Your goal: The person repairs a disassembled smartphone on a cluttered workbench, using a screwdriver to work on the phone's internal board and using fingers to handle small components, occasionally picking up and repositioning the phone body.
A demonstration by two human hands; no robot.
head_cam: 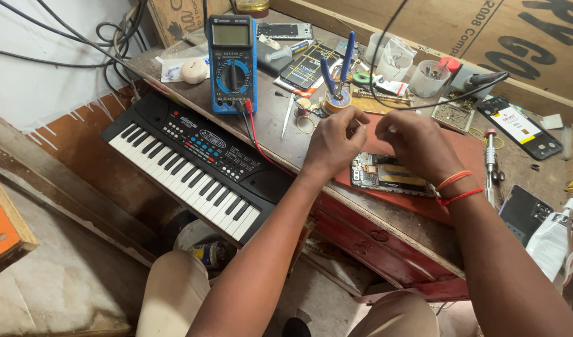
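My left hand (pixel 334 141) and my right hand (pixel 417 142) hover close together above an opened phone (pixel 386 175) lying on a red mat (pixel 474 162). Both hands have their fingers curled and pinched toward each other. Something very small may sit between the fingertips, but it is too small to make out. My right wrist wears red and orange thread bands (pixel 456 189). The phone's circuit board and inner parts are exposed, partly hidden under my right hand.
A blue multimeter (pixel 232 63) with red and black leads stands at the back left. A black toy keyboard (pixel 193 163) leans beside the bench. Blue-handled pliers (pixel 337 70), plastic cups (pixel 429 78), a screwdriver (pixel 491 163), phone parts and a white bottle (pixel 548 240) crowd the worktop.
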